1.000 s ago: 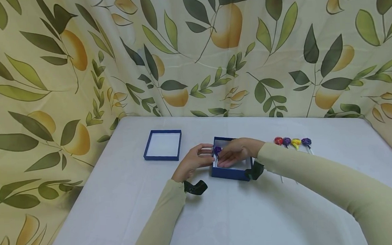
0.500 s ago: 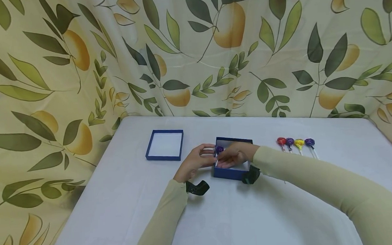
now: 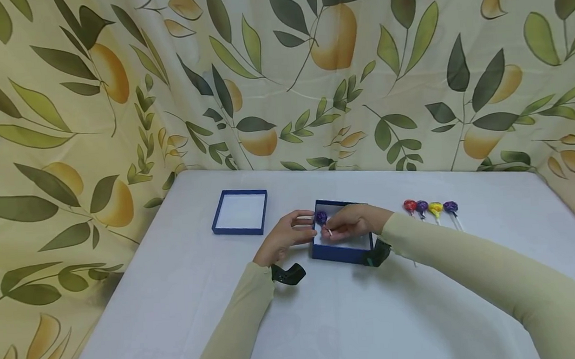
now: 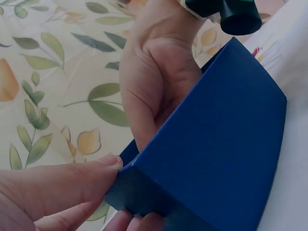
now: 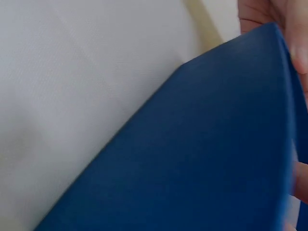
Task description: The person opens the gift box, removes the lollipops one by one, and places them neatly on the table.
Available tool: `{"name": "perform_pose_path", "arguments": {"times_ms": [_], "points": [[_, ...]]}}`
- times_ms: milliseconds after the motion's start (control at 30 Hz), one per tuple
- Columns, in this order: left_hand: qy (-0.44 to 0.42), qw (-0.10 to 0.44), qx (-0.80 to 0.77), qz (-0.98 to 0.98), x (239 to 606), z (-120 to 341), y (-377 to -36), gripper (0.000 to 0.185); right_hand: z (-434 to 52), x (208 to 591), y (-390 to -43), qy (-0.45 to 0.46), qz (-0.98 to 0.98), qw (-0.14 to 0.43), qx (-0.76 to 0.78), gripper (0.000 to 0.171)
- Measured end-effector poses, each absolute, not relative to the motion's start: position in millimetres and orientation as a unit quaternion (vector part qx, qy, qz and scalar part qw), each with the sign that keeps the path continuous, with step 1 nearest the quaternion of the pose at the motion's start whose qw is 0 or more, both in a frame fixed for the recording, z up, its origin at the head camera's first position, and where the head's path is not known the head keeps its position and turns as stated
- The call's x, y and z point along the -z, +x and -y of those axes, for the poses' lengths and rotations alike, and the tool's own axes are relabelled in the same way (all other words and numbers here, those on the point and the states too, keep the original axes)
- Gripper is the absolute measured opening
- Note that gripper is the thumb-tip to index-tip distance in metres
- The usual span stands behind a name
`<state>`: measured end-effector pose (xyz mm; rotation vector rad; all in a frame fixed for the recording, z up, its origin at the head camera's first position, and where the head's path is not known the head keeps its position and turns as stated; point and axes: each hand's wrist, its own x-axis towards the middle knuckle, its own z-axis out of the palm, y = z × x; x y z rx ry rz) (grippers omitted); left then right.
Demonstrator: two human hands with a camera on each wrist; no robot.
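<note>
In the head view, an open dark-blue box (image 3: 341,253) with a white inside stands on the table. A lollipop in a purple wrapper (image 3: 321,218) lies at its left inside. My right hand (image 3: 350,222) reaches into the box and pinches the lollipop's white stick near the fingertips. My left hand (image 3: 286,235) rests against the box's left wall with extended fingers. In the left wrist view, its thumb (image 4: 111,161) touches the rim at a corner of the box. The box's wall hides the right fingertips there. The right wrist view is mostly filled by the box wall (image 5: 192,144).
A blue-edged square lid (image 3: 241,230), white inside up, lies left of the box. Several wrapped lollipops, among them a yellow one (image 3: 435,207) and a red one (image 3: 410,205), lie in a row at right. My right sleeve covers part of their sticks. A patterned curtain (image 3: 282,82) hangs behind the white table.
My right hand has shifted slightly right inside the box, and the stick end now shows by its fingertips. The purple lollipop has turned a little. My left hand stays at the box wall.
</note>
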<state>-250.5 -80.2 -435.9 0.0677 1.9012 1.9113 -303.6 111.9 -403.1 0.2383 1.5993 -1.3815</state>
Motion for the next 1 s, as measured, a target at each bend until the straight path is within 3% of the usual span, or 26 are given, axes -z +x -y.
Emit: {"name": "perform_pose_path", "arguments": {"times_ms": [167, 400, 533, 1000], "points": [[0.026, 0.223, -0.689, -0.689, 434.4, 80.0, -249.6, 0.051, -117.4, 395.9, -301.8, 0.064, -0.645, 0.485, 0.587, 0.029], [0.020, 0.223, -0.685, -0.693, 432.3, 79.7, -247.6, 0.051, -124.1, 385.2, -297.0, 0.027, -0.650, 0.461, 0.604, 0.015], [0.016, 0.224, -0.683, -0.695, 432.3, 79.1, -247.4, 0.052, -128.2, 379.6, -292.0, 0.007, -0.659, 0.432, 0.616, 0.019], [0.017, 0.229, -0.675, -0.701, 435.2, 79.5, -248.5, 0.051, -126.3, 367.2, -261.0, -0.116, -0.731, 0.244, 0.626, 0.040]]}}
